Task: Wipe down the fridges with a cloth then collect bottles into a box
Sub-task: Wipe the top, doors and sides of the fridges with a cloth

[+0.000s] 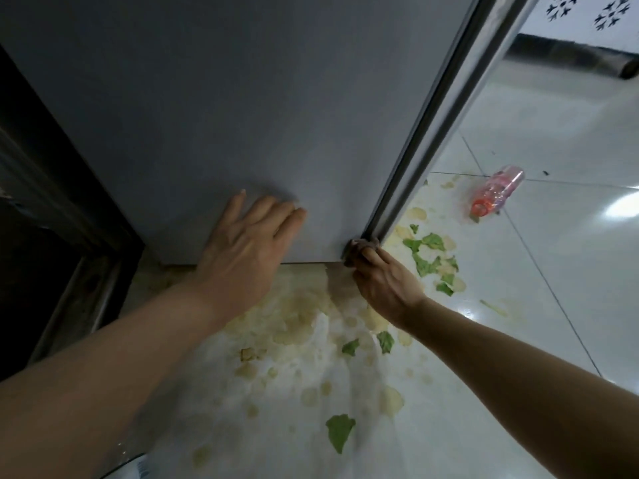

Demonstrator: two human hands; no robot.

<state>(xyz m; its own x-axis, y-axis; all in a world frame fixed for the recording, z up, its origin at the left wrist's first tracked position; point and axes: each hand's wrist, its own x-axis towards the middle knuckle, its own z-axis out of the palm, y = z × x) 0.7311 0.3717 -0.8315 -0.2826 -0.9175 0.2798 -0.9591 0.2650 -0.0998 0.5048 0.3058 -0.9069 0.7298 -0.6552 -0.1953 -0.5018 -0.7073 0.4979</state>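
Head view showed the wiping step in hand. The right hand (382, 278), at centre right of the frame, gripped a small bunched cloth (358, 248) with curled fingers and pressed it against the bottom corner of the fridge (242, 115), where the grey side panel met the metal edge strip (446, 108). The left hand (247, 243), at centre frame, lay flat on the lower part of the panel, fingers straight and spread, holding nothing; it appeared to brace the body or the cabinet.

The fridge filled the upper left and centre of the frame. Its long axis ran from the lower centre toward the upper right, and the edge strip followed that same line. The cloth sat at the lower end of the strip, touching it.

A pink bottle (498, 193) lay on its side on the tiled floor (570, 254) at right of centre, well apart from both hands. Its long axis ran from lower left to upper right, with the red cap end pointing lower left, toward the fridge corner.

Judged from this state, the bottle collection had not begun; no box was in view. The next move probably called for drawing the cloth along the strip or across the panel under firm pressure. Leaf scraps (428, 254) and yellowish stains (297, 316) lay on the floor below the fridge.
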